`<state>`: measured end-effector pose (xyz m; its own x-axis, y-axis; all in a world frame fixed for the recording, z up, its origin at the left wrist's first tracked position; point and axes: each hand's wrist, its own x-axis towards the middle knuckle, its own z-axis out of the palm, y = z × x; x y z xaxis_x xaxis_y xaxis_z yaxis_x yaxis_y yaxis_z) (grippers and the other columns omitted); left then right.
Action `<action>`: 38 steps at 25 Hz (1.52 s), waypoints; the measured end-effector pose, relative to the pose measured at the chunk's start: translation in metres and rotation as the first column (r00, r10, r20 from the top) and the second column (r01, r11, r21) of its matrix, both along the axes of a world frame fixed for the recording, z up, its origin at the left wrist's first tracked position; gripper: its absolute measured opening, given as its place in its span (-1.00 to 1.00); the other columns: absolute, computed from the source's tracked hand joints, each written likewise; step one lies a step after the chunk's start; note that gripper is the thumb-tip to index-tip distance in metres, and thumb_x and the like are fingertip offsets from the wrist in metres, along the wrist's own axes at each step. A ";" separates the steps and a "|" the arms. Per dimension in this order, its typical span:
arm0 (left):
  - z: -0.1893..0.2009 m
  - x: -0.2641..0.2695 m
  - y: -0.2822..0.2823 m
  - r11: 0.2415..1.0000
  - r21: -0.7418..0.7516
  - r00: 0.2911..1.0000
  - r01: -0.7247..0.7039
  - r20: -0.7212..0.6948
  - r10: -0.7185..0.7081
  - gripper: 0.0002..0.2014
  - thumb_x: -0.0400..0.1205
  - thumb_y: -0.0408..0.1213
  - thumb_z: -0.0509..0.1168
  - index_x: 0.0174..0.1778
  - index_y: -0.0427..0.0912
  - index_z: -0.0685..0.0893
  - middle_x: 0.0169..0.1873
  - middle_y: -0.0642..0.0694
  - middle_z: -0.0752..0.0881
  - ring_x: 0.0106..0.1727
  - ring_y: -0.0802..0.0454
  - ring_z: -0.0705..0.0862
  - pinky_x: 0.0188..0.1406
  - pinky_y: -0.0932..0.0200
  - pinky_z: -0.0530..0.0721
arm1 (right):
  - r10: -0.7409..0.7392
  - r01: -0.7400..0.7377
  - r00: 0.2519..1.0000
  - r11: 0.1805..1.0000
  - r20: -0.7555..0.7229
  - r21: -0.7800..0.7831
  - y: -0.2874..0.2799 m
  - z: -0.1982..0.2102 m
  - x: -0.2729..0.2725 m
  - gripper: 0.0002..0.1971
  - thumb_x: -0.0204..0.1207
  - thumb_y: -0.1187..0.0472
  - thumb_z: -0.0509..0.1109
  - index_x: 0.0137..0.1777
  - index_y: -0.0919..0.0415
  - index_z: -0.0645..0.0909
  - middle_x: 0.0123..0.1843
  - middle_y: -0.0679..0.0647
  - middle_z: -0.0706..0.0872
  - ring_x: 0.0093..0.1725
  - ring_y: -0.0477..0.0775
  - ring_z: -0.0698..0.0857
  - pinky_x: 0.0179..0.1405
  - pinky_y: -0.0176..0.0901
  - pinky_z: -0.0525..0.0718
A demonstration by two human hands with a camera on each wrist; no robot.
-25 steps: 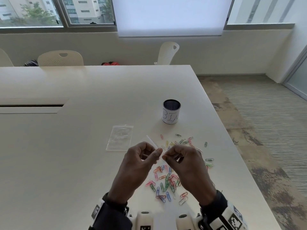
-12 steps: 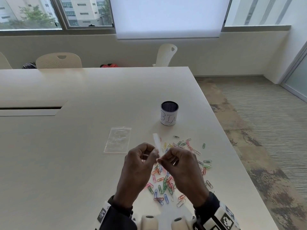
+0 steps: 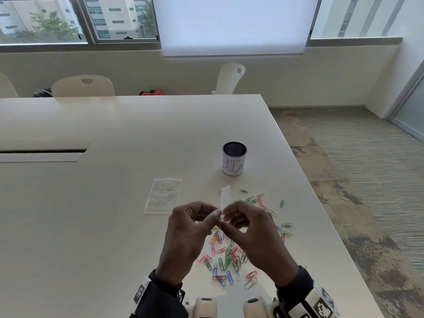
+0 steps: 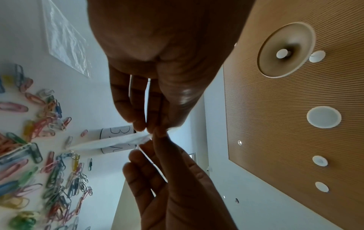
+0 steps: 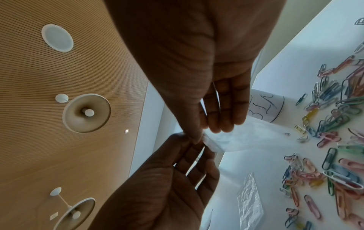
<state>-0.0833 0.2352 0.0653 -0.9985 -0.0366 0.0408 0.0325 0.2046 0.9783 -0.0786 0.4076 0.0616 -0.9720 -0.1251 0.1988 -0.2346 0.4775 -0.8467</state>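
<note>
A small clear plastic bag stands edge-on above the table, pinched at its lower end between both hands. My left hand holds it with thumb and fingertips from the left. My right hand pinches it from the right. In the left wrist view the bag stretches away from the left fingertips, with the right hand below. The right wrist view shows the bag beyond the right fingertips. Several coloured paper clips lie scattered under and right of the hands.
A second clear bag lies flat on the white table, left of the hands. A mesh cup with a white label reading "BIN" stands beyond the clips. The table's right edge runs close by. Chairs stand at the far side.
The held bag has turned from leaning left to standing nearly upright between the fingertips. Both hands stay together above the clips.
</note>
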 end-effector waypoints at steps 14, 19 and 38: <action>-0.005 0.003 0.019 0.998 0.047 0.998 -0.039 -0.047 0.041 -0.97 0.67 -0.23 0.55 -0.05 -0.09 0.86 -0.19 -0.03 0.92 -0.11 0.08 0.93 -0.03 0.06 0.92 | -0.092 0.102 0.994 0.977 0.063 -0.185 -0.005 0.004 -0.003 -0.97 0.57 0.25 0.61 -0.03 0.14 0.84 -0.18 -0.04 0.91 -0.14 -0.19 0.89 -0.07 -0.30 0.86; -0.002 0.000 0.016 0.996 0.007 0.994 -0.088 -0.069 0.088 -0.92 0.68 -0.31 0.54 -0.13 -0.12 0.92 -0.31 0.01 0.93 -0.24 0.11 0.93 -0.10 0.13 0.92 | -0.109 0.122 0.991 0.972 0.075 -0.202 -0.007 0.002 -0.007 -0.95 0.56 0.23 0.62 -0.03 0.15 0.83 -0.21 0.02 0.90 -0.19 -0.12 0.89 -0.06 -0.20 0.89; -0.002 -0.014 0.014 0.958 -0.284 0.987 -0.042 -0.163 -0.005 -0.89 0.63 -0.25 0.60 -0.22 -0.07 0.87 -0.41 0.11 0.86 -0.33 0.26 0.86 -0.26 0.23 0.87 | -0.148 0.161 0.985 0.974 0.089 -0.159 -0.010 -0.004 -0.021 -0.88 0.60 0.20 0.56 0.06 0.03 0.68 -0.07 -0.07 0.79 -0.09 -0.22 0.80 -0.16 -0.36 0.78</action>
<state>-0.0972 0.2490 0.0637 -0.9771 -0.0184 0.2118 0.1776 0.4770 0.8608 -0.0998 0.3974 0.0579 -0.9901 0.0562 0.1285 -0.1005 0.3554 -0.9293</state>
